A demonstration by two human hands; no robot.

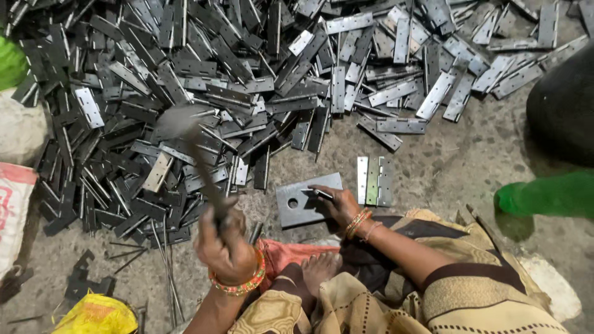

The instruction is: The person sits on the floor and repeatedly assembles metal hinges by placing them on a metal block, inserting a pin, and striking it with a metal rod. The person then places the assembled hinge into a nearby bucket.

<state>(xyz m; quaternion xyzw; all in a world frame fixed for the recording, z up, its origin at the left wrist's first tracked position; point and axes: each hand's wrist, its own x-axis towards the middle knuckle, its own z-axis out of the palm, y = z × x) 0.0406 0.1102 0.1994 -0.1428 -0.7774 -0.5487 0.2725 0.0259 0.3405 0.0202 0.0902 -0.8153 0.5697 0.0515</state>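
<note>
**Position.** The left hand is raised near the body, fingers wrapped tight around the handle of a hammer. The hammer head is blurred, up over the near edge of the hinge pile. The right hand rests on the right part of a flat steel plate on the floor, just beyond the bare foot. Its fingertips pinch a small dark metal piece against the plate, right of the plate's round hole. What the piece is cannot be told.

**Striking, as judged.**
1. Hold the piece flat on the plate so it cannot skid.
2. Keep the pinching fingertips back from the struck end.
3. Bring the hammer face down square, not glancing.
4. Keep the foot clear of the plate's near edge.

**Nearby.** Three finished hinges lie side by side just right of the plate. Thin rods lie on the floor to the near left.
</note>
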